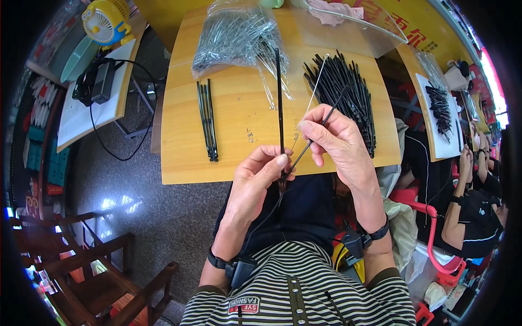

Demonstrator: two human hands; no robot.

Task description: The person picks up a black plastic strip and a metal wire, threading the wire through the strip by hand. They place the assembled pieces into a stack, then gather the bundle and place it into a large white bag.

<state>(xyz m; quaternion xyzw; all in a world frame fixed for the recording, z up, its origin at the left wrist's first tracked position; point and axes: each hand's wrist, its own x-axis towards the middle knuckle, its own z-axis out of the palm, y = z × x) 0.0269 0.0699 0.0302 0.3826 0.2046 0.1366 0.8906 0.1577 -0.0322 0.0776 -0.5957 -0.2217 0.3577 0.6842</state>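
Note:
My left hand point(263, 168), closed, pinches a long thin black stick point(280, 103) that stands nearly upright above the table's near edge. My right hand point(340, 141), its fingers also pinched together, holds a second black stick point(302, 154), slanted so its lower end meets my left fingertips. A thin metal wire point(315, 87) runs up beside my right fingers; I cannot tell which hand grips it. On the wooden table point(244, 125), a thick heap of black sticks point(345, 92) lies to the right. Several similar black sticks point(206, 119) lie side by side at the left.
A clear plastic bag of metal wires point(231, 43) lies at the table's far side. A clear sheet point(348, 30) and pink cloth point(331, 12) are farther right. Left stand a side table with a black adapter point(103, 81) and a yellow fan point(103, 22). People point(473, 217) sit at right.

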